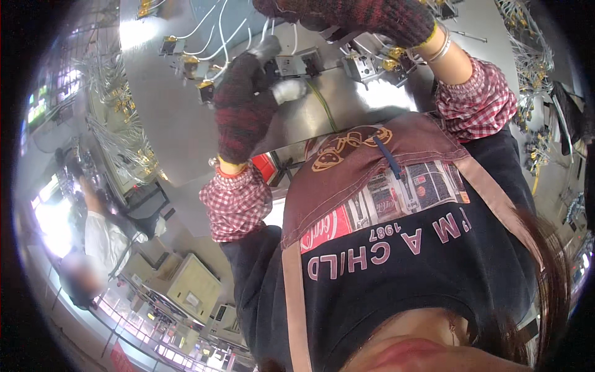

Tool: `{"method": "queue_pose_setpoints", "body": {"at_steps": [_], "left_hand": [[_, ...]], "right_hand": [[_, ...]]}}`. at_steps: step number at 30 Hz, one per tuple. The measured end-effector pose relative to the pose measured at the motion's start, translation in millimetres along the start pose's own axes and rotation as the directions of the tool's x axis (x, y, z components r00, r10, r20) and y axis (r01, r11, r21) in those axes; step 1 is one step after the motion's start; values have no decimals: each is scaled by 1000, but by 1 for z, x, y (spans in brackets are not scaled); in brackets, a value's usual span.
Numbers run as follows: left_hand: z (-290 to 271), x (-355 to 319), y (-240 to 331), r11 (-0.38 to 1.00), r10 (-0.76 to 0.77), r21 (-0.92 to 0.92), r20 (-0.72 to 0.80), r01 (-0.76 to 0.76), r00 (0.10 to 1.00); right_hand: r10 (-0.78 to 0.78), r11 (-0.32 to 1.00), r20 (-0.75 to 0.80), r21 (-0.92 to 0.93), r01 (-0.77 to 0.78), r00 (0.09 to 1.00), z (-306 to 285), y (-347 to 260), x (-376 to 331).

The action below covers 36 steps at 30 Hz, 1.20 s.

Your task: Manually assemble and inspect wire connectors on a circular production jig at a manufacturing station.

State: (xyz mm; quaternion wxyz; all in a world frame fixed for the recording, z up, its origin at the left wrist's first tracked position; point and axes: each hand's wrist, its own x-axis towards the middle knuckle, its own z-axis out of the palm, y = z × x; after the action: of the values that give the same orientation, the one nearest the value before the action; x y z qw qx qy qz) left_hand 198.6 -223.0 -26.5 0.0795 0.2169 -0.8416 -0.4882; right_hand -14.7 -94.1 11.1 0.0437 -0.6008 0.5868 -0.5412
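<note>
My left hand [243,102], in a dark red and black knit glove with pale fingertips, is beside a small metal block fixture [294,65] on the bench. Its thumb and forefinger are spread apart, and I see nothing gripped between them. White cables [224,37] run close by its fingertips. My right hand [365,15], gloved alike, reaches across above the fixture at the upper edge. Its fingers are partly cut off there, so whether they hold anything is hidden. Below it stands a second metal block [362,67]. A green-yellow wire [322,104] crosses the bench's near edge.
Brass-coloured parts with white leads [192,65] lie left of my left hand. Bundles of white cables hang at the left [118,105] and right [527,56]. Another person [102,245] is at the far left, near a cream cabinet [192,288].
</note>
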Motion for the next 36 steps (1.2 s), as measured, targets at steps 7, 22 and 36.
{"method": "queue_pose_setpoints", "body": {"at_steps": [7,22,36], "left_hand": [[50,-11,-13,718,477,557,44,-418,878],[64,-16,-29,715,327,659,-21,-233,945],[55,-29,-14,754,303,620,-35,-218,952]], "right_hand": [[-9,988,-432,137,75,902,30,-20,3],[654,651,119,414,-636,747,38,12,27],[537,751,218,316,-580,815,32,14,23]]}}
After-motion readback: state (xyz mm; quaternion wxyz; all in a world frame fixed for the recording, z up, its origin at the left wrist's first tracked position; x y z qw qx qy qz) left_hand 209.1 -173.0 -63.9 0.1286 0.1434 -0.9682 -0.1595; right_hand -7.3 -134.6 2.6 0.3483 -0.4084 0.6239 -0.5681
